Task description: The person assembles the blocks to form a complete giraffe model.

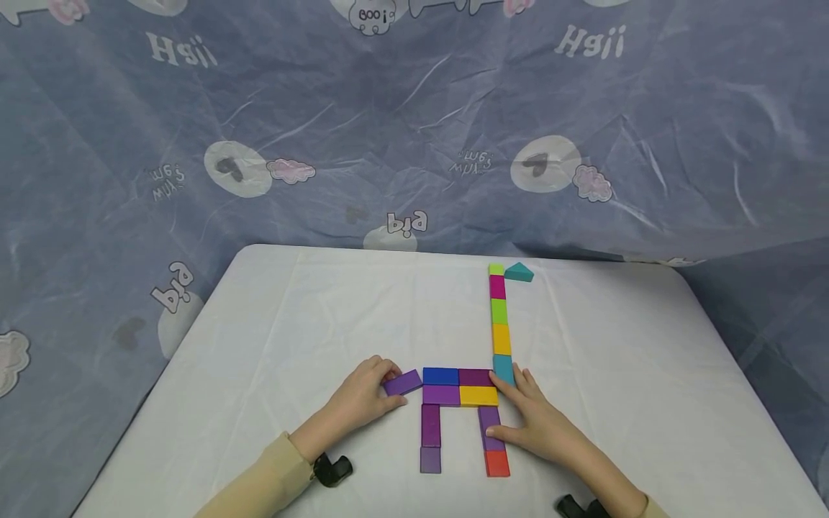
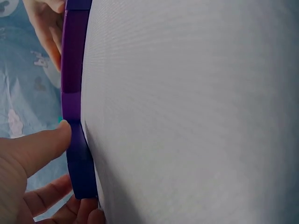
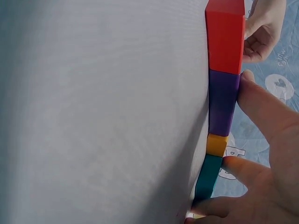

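My left hand (image 1: 359,394) pinches a purple block (image 1: 403,383) between thumb and fingers. This block slants, one corner meeting the left end of a flat block figure. A blue block (image 1: 440,376) and a dark purple one (image 1: 475,377) top the figure's body, above a violet block (image 1: 441,395) and a yellow block (image 1: 478,396). With fingers spread, my right hand (image 1: 544,428) rests along the figure's right side. Its thumb touches the purple leg block (image 3: 223,102), which has a red block (image 1: 497,464) below it, while its fingertips are at the teal block (image 1: 502,367).
A column of blocks, including an orange one (image 1: 501,339) and a magenta one (image 1: 497,287), runs up from the teal block. Beside its top lies a teal triangle (image 1: 519,273). The left leg has a purple block (image 1: 430,424). White cloth (image 1: 324,309) covers the table.
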`<action>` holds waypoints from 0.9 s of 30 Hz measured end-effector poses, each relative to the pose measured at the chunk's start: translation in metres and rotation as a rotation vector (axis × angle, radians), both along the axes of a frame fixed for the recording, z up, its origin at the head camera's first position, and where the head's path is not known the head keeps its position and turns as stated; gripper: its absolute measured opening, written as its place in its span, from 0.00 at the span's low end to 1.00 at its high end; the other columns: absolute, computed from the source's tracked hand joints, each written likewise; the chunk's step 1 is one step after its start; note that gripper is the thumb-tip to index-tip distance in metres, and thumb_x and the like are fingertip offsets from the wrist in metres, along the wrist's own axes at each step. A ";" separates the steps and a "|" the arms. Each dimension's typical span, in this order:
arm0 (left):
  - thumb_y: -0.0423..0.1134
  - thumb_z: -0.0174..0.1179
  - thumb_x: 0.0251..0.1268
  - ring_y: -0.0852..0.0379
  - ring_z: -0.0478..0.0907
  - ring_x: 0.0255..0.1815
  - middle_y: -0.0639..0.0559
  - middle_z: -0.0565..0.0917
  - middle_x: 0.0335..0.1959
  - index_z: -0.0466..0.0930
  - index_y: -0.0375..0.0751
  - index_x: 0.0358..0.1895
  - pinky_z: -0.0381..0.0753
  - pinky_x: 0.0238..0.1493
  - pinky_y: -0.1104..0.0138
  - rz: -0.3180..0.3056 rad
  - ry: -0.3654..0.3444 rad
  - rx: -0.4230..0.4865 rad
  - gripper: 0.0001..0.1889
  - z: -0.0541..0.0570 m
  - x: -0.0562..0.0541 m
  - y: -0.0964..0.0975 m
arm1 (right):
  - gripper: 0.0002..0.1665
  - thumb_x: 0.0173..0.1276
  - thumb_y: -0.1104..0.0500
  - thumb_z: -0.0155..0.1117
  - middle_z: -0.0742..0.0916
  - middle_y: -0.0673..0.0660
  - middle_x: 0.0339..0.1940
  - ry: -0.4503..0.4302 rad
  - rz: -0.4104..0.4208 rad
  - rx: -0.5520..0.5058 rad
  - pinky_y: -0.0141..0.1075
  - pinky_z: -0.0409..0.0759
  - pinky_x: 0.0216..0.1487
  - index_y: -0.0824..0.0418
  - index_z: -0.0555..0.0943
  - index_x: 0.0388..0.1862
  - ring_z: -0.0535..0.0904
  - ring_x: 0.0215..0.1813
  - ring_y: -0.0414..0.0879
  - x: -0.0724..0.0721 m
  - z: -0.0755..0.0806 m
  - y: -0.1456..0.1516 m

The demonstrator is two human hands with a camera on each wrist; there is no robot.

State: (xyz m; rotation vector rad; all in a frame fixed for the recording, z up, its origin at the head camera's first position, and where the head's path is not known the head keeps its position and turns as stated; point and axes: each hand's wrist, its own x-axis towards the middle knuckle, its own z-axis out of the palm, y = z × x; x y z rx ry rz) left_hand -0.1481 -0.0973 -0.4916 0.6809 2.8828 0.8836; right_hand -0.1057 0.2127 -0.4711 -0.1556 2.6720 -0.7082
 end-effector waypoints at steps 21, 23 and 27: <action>0.50 0.61 0.69 0.49 0.76 0.58 0.46 0.82 0.54 0.74 0.40 0.65 0.74 0.61 0.53 0.001 -0.165 0.011 0.27 0.028 -0.022 -0.013 | 0.59 0.56 0.32 0.70 0.56 0.71 0.79 -0.027 -0.035 -0.060 0.71 0.66 0.61 0.49 0.55 0.80 0.51 0.78 0.72 -0.007 0.010 0.009; 0.49 0.60 0.70 0.47 0.75 0.62 0.45 0.81 0.57 0.74 0.40 0.65 0.73 0.64 0.52 0.017 -0.153 0.025 0.26 0.034 -0.028 -0.015 | 0.58 0.57 0.33 0.70 0.56 0.72 0.79 -0.024 -0.036 -0.081 0.70 0.65 0.62 0.51 0.55 0.80 0.52 0.77 0.72 -0.012 0.016 0.014; 0.49 0.55 0.74 0.46 0.74 0.65 0.45 0.82 0.58 0.74 0.41 0.66 0.72 0.65 0.51 0.068 -0.130 0.042 0.24 0.047 -0.046 -0.016 | 0.56 0.62 0.35 0.67 0.57 0.72 0.78 0.001 -0.036 -0.102 0.70 0.63 0.63 0.54 0.54 0.80 0.53 0.77 0.72 -0.025 0.033 0.025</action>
